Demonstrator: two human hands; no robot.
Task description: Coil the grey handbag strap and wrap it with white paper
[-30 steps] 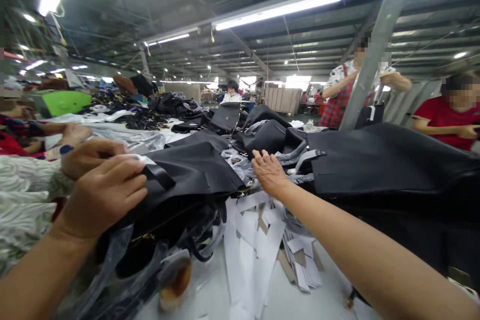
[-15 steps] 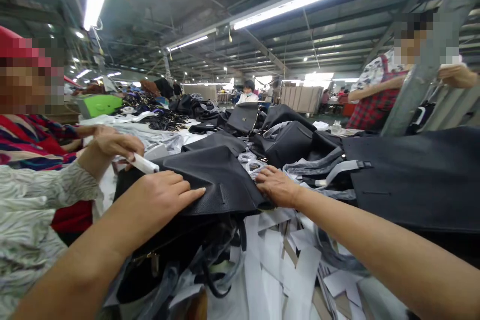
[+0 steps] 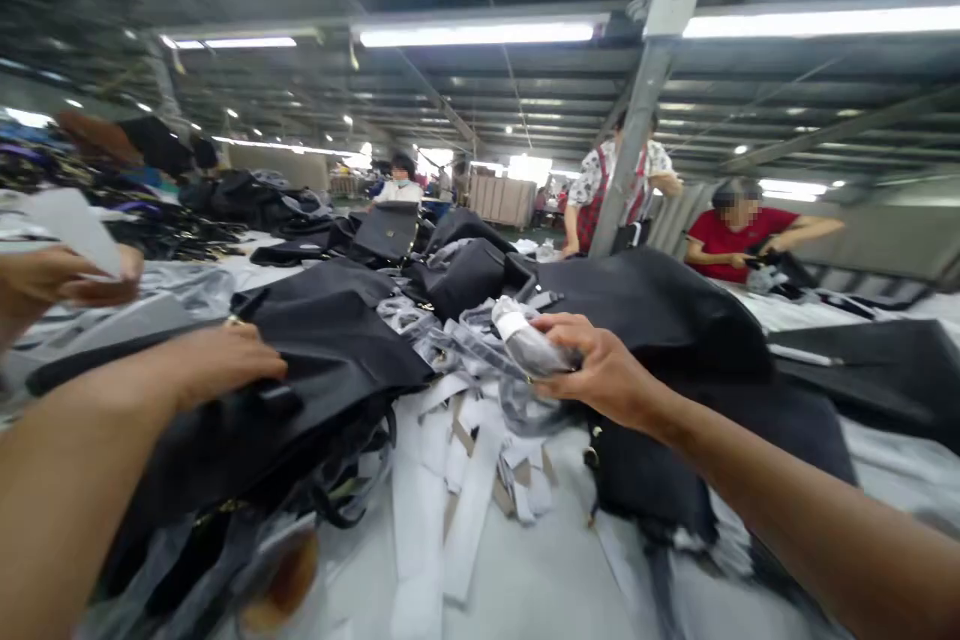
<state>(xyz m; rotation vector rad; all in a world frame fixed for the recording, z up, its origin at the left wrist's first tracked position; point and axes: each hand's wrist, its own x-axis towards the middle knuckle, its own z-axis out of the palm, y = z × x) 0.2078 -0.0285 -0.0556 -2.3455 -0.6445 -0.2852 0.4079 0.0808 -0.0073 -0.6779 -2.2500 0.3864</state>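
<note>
My right hand [image 3: 592, 365] is closed around a plastic-wrapped bundle [image 3: 529, 345] with a white band about one end, probably a rolled strap. It is above the middle of the table, beside loose plastic-wrapped straps [image 3: 442, 345]. My left hand [image 3: 214, 365], its fingers curled, grips the top of a black leather bag [image 3: 337, 340] lying in front of me on the left. Beneath the fingers the grip is partly hidden. Under the bag's near edge, dark handles and clear plastic show.
White paper strips [image 3: 469, 480] lie scattered mid-table. More black bags [image 3: 637, 310] are on the right and behind. At the left edge a co-worker's hands [image 3: 97, 285] hold a white card [image 3: 71, 225]. Other people work beyond a metal post [image 3: 630, 130].
The view has swung to the right. My right hand has left the bag's edge and taken hold of the wrapped bundle. My left hand remains on the bag, now with its fingers curled.
</note>
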